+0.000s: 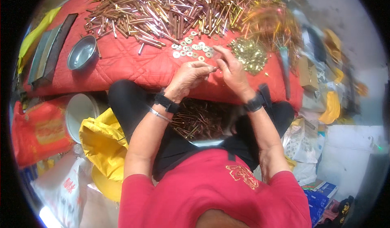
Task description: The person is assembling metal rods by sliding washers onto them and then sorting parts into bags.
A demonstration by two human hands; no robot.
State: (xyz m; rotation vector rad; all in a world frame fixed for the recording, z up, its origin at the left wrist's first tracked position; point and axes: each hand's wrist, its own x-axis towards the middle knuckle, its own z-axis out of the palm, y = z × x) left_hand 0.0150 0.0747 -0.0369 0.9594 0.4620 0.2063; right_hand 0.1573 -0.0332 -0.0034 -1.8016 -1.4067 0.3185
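Over the near edge of a red quilted cover (pixel 134 65), my two hands meet. My left hand (pixel 190 77) is closed in a pinch on a small dark piece (pixel 215 68), too small to name. My right hand (pixel 233 70) has its forefinger stretched out toward the washers, with the thumb close to that piece. Just beyond the fingertips lie several flat pale washers (pixel 189 48). To their right is a heap of small shiny gold-coloured pieces (pixel 248 56). A large pile of thin copper-coloured metal rods (pixel 170 10) covers the far side.
A metal bowl (pixel 82 53) and a long dark bar (pixel 57 49) sit at the left. More rods (pixel 199 118) lie between my legs. A yellow cloth (pixel 103 140) and a red sack (pixel 40 130) are at lower left; plastic bags (pixel 300 142) stand at right.
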